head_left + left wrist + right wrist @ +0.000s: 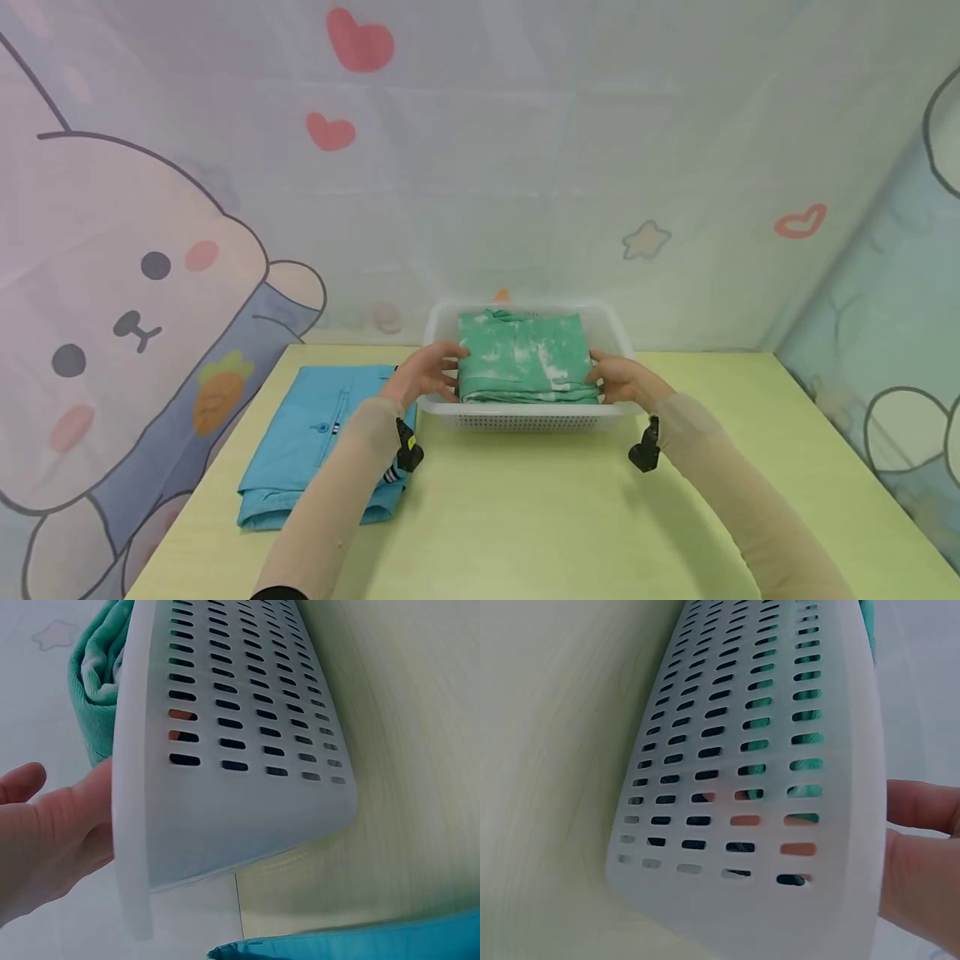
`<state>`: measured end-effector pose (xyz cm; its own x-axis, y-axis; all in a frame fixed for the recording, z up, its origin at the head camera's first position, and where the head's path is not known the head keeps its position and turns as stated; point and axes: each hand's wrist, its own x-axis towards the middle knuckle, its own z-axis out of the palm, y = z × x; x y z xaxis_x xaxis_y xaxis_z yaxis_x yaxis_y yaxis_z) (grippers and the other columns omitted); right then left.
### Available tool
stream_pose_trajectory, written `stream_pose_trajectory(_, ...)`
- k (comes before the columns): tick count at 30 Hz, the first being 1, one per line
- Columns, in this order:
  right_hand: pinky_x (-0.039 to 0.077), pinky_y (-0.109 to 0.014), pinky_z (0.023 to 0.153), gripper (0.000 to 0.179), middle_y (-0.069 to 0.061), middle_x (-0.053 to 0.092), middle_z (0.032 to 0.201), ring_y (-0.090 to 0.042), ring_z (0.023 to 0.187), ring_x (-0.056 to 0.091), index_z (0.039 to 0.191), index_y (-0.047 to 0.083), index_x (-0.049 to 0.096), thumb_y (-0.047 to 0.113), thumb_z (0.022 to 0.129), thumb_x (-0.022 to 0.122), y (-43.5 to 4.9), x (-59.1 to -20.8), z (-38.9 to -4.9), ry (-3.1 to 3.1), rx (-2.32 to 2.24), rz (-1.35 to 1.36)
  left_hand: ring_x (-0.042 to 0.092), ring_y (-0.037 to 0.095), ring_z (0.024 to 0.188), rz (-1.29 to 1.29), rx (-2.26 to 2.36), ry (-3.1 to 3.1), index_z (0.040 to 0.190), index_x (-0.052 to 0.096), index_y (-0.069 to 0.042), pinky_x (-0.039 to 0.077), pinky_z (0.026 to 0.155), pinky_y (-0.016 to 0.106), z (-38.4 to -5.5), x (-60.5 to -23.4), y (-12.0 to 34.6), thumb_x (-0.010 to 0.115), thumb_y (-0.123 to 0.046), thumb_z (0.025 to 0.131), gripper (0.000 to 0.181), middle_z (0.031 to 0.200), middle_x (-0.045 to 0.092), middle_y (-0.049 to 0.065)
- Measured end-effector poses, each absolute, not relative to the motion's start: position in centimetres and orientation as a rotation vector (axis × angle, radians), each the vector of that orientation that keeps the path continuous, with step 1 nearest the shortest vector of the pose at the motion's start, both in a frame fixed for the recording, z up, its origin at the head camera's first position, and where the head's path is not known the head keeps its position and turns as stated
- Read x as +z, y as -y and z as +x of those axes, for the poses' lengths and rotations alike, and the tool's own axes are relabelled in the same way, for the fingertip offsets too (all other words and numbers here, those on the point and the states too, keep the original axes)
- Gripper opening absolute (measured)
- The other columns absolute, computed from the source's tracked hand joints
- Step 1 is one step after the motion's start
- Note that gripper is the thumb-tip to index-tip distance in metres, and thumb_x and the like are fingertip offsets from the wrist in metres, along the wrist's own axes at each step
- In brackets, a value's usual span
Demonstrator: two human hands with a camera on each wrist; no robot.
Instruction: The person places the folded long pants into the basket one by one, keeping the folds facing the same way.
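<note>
A folded green-and-white mottled garment [525, 354] lies in a white perforated plastic basket [528, 410], its bulk showing above the rim in the left wrist view. My left hand [426, 372] reaches over the basket's left side and holds the garment's left edge, fingers bent. At the opposite edge, my right hand [626, 379] grips the garment with thumb and fingers. Through the holes in the basket wall [727, 735], bits of green cloth and fingers show, with something dark lower down. The wall hides most fingertips in both wrist views.
Folded blue trousers [300, 442] with a buttoned pocket lie left of the basket, partly under my left forearm. The pale yellow table [540, 517] meets a cartoon-printed backdrop [510, 183] just behind the basket. More printed cloth [885, 333] hangs at the right.
</note>
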<state>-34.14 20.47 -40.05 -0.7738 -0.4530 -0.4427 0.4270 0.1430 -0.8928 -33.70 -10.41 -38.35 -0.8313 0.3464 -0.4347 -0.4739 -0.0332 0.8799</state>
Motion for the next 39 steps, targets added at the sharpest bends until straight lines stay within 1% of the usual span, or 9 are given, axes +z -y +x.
stream_pose_trajectory(3,0.015,-0.059,0.105,0.076,-0.025,0.0,0.146,-0.047,0.132,0.011,0.141,0.017,-0.021,-0.006,0.089,0.031,-20.3,-39.9,-33.8,-1.838,-1.683,0.015,0.007,0.048,0.132,-0.163,1.923,-1.706,0.141,0.024,-0.009,0.021,0.099,0.064,-33.6,-38.4,10.3,0.044,-0.019,0.09,0.055,0.149,0.0,0.02)
stream_pose_trajectory(7,0.015,-0.061,0.104,0.078,-0.026,-0.007,0.146,-0.05,0.131,0.009,0.142,0.015,-0.018,-0.004,0.088,0.036,-20.4,-39.3,-33.4,-1.939,-1.657,0.068,0.021,0.048,0.129,-0.233,1.925,-1.794,0.135,0.035,-0.008,0.031,0.097,0.059,-33.4,-38.1,10.4,0.047,-0.021,0.089,0.05,0.148,0.011,0.017)
stream_pose_trajectory(12,0.025,-0.055,0.104,0.067,-0.024,0.007,0.147,-0.045,0.13,0.022,0.144,0.01,-0.002,0.006,0.09,0.037,-21.2,-38.2,-32.9,-2.077,-1.634,0.099,0.035,0.041,0.124,-0.264,1.999,-1.852,0.134,0.038,-0.006,0.035,0.1,0.047,-33.0,-37.2,10.8,0.047,-0.02,0.089,0.048,0.143,0.026,0.017)
stream_pose_trajectory(17,0.029,-0.047,0.104,0.053,-0.022,0.015,0.147,-0.04,0.129,0.028,0.143,0.003,0.013,0.011,0.095,0.033,-21.9,-37.2,-32.5,-2.152,-1.647,0.013,0.038,0.035,0.125,-0.145,2.048,-1.759,0.136,0.034,-0.002,0.034,0.102,0.043,-32.9,-36.4,11.0,0.042,-0.017,0.092,0.047,0.14,0.034,0.016)
stream_pose_trajectory(21,0.035,-0.04,0.101,0.051,-0.022,0.02,0.146,-0.038,0.129,0.031,0.142,0.002,0.015,0.01,0.095,0.034,-22.0,-36.9,-32.5,-2.08,-1.721,-0.041,0.037,0.035,0.127,-0.076,2.0,-1.674,0.138,0.029,-0.002,0.035,0.101,0.044,-32.8,-36.1,10.7,0.041,-0.017,0.094,0.048,0.142,0.031,0.017)
stream_pose_trajectory(25,0.039,-0.037,0.096,0.053,-0.022,0.019,0.146,-0.037,0.131,0.028,0.143,0.002,0.012,0.008,0.095,0.035,-21.7,-37.3,-32.7,-1.972,-1.714,-0.097,0.037,0.037,0.126,-0.079,1.973,-1.664,0.139,0.025,-0.001,0.037,0.099,0.044,-32.6,-36.1,10.6,0.039,-0.015,0.093,0.05,0.142,0.028,0.02)
stream_pose_trajectory(29,0.04,-0.041,0.095,0.053,-0.023,0.017,0.146,-0.037,0.132,0.025,0.142,0.0,0.011,0.008,0.095,0.033,-21.6,-37.8,-32.7,-1.933,-1.684,-0.114,0.037,0.04,0.125,-0.076,1.98,-1.648,0.139,0.022,0.001,0.038,0.098,0.045,-32.5,-36.3,10.6,0.039,-0.013,0.093,0.051,0.142,0.026,0.023)
stream_pose_trajectory(34,0.039,-0.046,0.097,0.053,-0.024,0.014,0.146,-0.037,0.133,0.021,0.142,-0.002,0.01,0.008,0.095,0.033,-21.8,-38.1,-32.8,-1.908,-1.689,-0.128,0.038,0.041,0.124,-0.049,1.932,-1.643,0.14,0.023,-0.003,0.043,0.092,0.048,-32.7,-36.4,10.6,0.04,-0.014,0.094,0.05,0.142,0.026,0.021)
stream_pose_trajectory(39,0.039,-0.047,0.097,0.053,-0.027,0.016,0.145,-0.038,0.131,0.026,0.142,-0.003,0.01,0.007,0.094,0.033,-21.7,-38.2,-32.8,-1.924,-1.682,-0.136,0.041,0.043,0.121,-0.027,1.88,-1.657,0.14,0.024,-0.002,0.046,0.088,0.047,-32.8,-36.2,10.4,0.04,-0.014,0.094,0.05,0.142,0.027,0.021)
